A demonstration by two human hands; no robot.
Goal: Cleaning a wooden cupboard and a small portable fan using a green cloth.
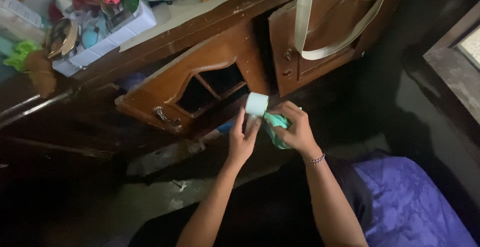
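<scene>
Fingers (248, 122) of the left hand (242, 142) curl shut around a small white jar (257, 104) just below the open cupboard door (200, 84); right hand (296, 129) grips green cloth (278, 123) against it—brace jar firmly, wipe with short strokes.

My left hand (243, 139) gripped a small white jar (257, 104) from below, fingers up its side. My right hand (296, 127), a beaded bracelet (315, 160) on its wrist, pressed a green cloth (276, 122) against the jar. Just beyond stood a wooden cabinet (210, 62), one door (185, 89) swung open with a metal handle (166, 117). A pale strap (305, 27) hung down over it.
</scene>
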